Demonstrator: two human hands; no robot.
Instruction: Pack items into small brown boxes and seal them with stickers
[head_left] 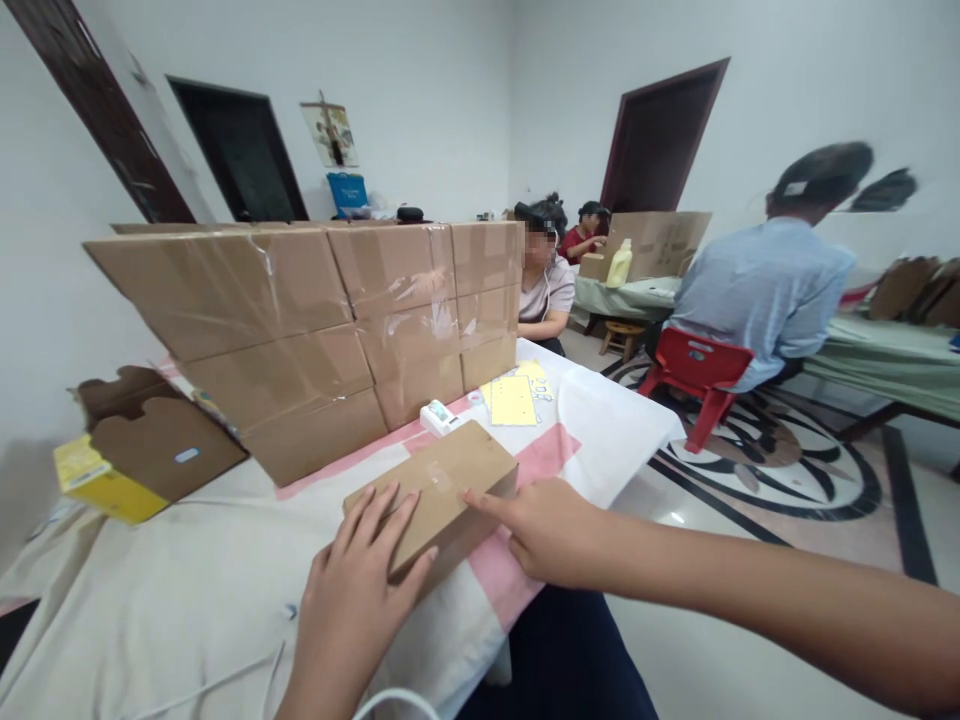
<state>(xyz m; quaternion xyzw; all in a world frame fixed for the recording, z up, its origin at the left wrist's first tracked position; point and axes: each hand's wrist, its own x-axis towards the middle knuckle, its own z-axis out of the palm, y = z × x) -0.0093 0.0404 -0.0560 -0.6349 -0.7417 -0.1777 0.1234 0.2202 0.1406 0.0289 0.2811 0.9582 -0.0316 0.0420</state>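
Observation:
A closed brown cardboard box (457, 455) lies on the table before me, with a short strip of clear tape on its top. My left hand (371, 555) rests over the box's left end, fingers spread across the top and thumb along the near side. The index finger of my right hand (544, 525) points out and touches the near top edge of the box. Its other fingers are curled by the near side, and their inner side is hidden.
Behind the box rises a stack of taped cartons (405, 330). A small white device (439, 418) and yellow sheets (514, 398) lie nearby. At left stand an opened carton (176, 440) and a yellow box (105, 485). A person sits on a red chair (701, 365); others sit farther back.

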